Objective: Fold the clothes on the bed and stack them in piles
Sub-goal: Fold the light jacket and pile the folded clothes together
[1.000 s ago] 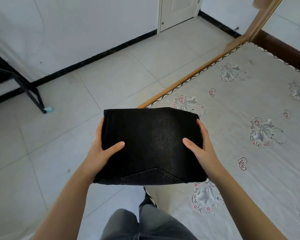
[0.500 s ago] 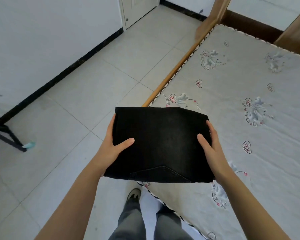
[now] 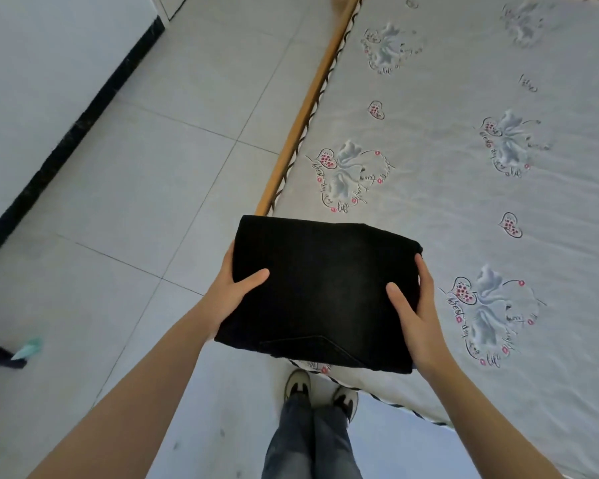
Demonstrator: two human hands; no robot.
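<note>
A folded black denim garment (image 3: 320, 295), a thick rectangular bundle with a stitched pocket point showing along its near edge, is held up in the air between both hands at the centre of the head view, over the near left corner of the bed. The left hand (image 3: 234, 295) grasps its left edge, the thumb lying across the top face and pointing toward 2 o'clock, the other fingers tucked out of sight beneath. The right hand (image 3: 414, 316) grasps the right edge the same way, thumb on top pointing toward 11 o'clock, fingers wrapped round the side and under. Both bare forearms reach in from 7 and 5 o'clock. The bundle hangs partly over the bed's pale grey sheet printed with grey flowers and red hearts (image 3: 464, 188), which fills the frame from 12 to 4 o'clock, and partly over the light grey tiled floor (image 3: 146, 188) to the left. A narrow wooden bed rail (image 3: 300, 122) runs from just above the garment toward 12 o'clock. At 6 o'clock, below the bundle, are the person's grey trouser legs (image 3: 312, 440) and two light shoes with dark trim (image 3: 320, 392), standing at the bed's corner. A black skirting strip (image 3: 70, 133) edges the white wall at 10 o'clock, and a dark frame leg with a pale teal tip (image 3: 25, 349) sits at 8 o'clock.
</note>
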